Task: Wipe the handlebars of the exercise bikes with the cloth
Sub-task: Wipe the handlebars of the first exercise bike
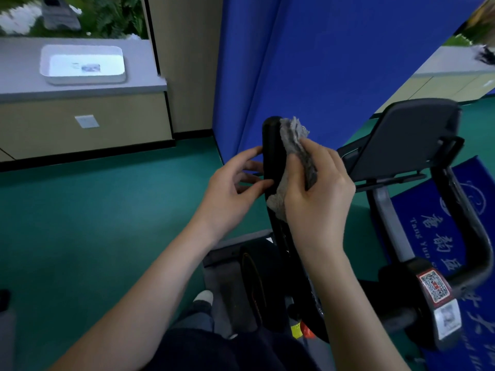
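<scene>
Grey terry cloth (297, 156) lay folded against the right-hand face of a black handlebar grip (273, 148), and we held it there with our right hand (318, 188): the fingers (308, 167) curled over the fabric and clamped it to the bar, one frayed end standing above the knuckles near the grip's rounded tip, the other end hanging below the palm. Our left hand (230, 188) came at the same grip from the opposite side, fingers (251, 152) loosely spread and only slightly bent; the thumb tip touched the bar's near edge, while the other fingertips reached its far side, where contact could not be judged. That hand held nothing.

We stood on a teal-green floor (93, 210). A blue partition (334, 62) rose behind the grip. To the left, a grey counter (24, 89) over beige cabinets carried a white rectangular basin (83, 64), with greenery visible through the window above. To the right we saw the bike's dark console panel (409, 137), a second curved black handlebar (471, 223), a stem bearing a QR-code sticker (435, 286), and a blue mat printed with white lettering (434, 218).

The grip itself appeared matte black, elongated and upright, its lower stem running down past the dark flywheel housing (257, 285).
</scene>
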`<action>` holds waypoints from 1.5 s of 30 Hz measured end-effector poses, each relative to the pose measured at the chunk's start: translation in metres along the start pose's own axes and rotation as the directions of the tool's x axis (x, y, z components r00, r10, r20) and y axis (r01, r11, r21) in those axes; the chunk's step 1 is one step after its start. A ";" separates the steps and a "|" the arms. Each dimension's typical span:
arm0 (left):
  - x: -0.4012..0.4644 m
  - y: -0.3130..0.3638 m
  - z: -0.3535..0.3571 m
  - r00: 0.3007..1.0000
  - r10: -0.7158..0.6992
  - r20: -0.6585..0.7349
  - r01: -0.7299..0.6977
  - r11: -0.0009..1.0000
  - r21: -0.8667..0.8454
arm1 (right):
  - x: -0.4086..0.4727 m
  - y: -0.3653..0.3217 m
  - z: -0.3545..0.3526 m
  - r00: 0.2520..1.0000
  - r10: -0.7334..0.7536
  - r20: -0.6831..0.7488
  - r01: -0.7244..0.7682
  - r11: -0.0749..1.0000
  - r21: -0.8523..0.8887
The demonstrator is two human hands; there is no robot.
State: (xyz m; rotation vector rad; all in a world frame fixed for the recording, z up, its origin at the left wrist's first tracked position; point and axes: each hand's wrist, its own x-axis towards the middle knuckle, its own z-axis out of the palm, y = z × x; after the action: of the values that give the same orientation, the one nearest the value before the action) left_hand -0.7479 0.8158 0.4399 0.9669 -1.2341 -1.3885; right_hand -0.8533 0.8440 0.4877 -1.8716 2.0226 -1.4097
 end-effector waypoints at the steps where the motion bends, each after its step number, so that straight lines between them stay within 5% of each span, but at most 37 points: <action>1: 0.000 0.000 0.001 1.000 -0.005 -0.005 0.005 1.000 0.000 | 0.005 -0.003 0.001 1.000 0.016 -0.007 -0.016 1.000 -0.003; 11: 0.000 -0.003 -0.003 1.000 0.006 0.011 -0.006 1.000 -0.016 | 0.040 -0.002 0.007 0.938 0.171 0.303 -0.094 0.963 -0.254; 15: -0.001 -0.003 -0.004 1.000 0.017 0.018 -0.017 1.000 -0.010 | 0.020 0.003 0.003 0.925 0.190 0.328 -0.129 0.971 -0.201; 30: -0.001 -0.006 -0.007 0.999 0.034 0.030 -0.033 0.999 -0.036 | -0.004 0.014 0.011 0.974 0.222 -0.048 -0.210 0.961 0.182; 38: 0.000 -0.010 -0.007 0.999 0.019 0.028 -0.017 0.998 -0.065 | -0.003 0.015 0.012 0.986 0.004 -0.166 0.020 0.990 0.140; 45: 0.001 -0.015 -0.007 1.000 0.012 0.017 -0.012 0.999 -0.047 | 0.024 0.017 -0.002 0.956 -0.260 0.139 0.251 0.965 0.080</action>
State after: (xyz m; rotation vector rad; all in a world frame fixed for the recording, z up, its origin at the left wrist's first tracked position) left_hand -0.7434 0.8134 0.4235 0.9153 -1.2125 -1.4132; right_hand -0.8738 0.8231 0.4905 -2.2024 1.6996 -1.3197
